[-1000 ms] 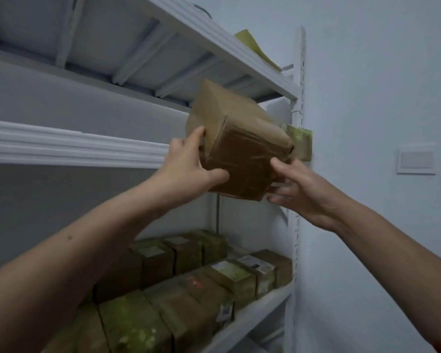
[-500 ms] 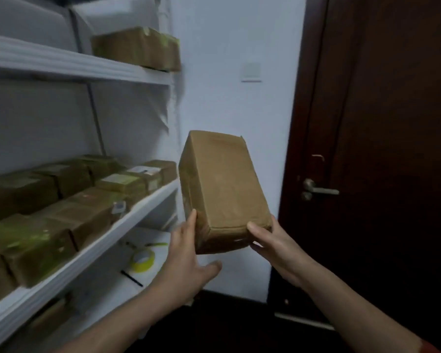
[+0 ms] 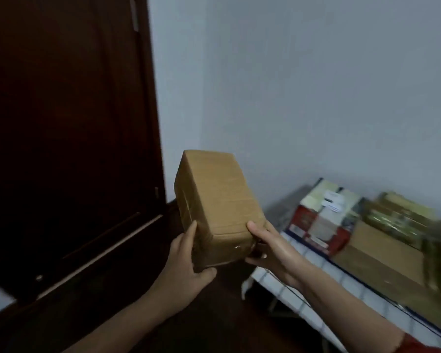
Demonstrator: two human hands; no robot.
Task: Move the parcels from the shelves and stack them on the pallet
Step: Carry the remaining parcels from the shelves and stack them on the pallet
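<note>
- Head view: since the earlier frames the shelves have gone out of sight. The dark door point(image 3: 61, 123) is now on the left, and the pallet point(image 3: 278, 281) has come into view at the lower right.
- The brown parcel point(image 3: 214, 207) stays in both hands. It is in the air before the wall point(image 3: 316, 85), between the door and the pallet and touching neither.
- Its long axis runs away from the person, with the far end raised and leaning a little to the left. The near short end points at the person.
- The left hand point(image 3: 186, 263) grips the near left corner, with the thumb under the near end.
- The right hand point(image 3: 270, 248) grips the near right corner, with the thumb on the top edge.
- Blurred stacked parcels point(image 3: 318, 220) lie on the pallet against the wall.
</note>
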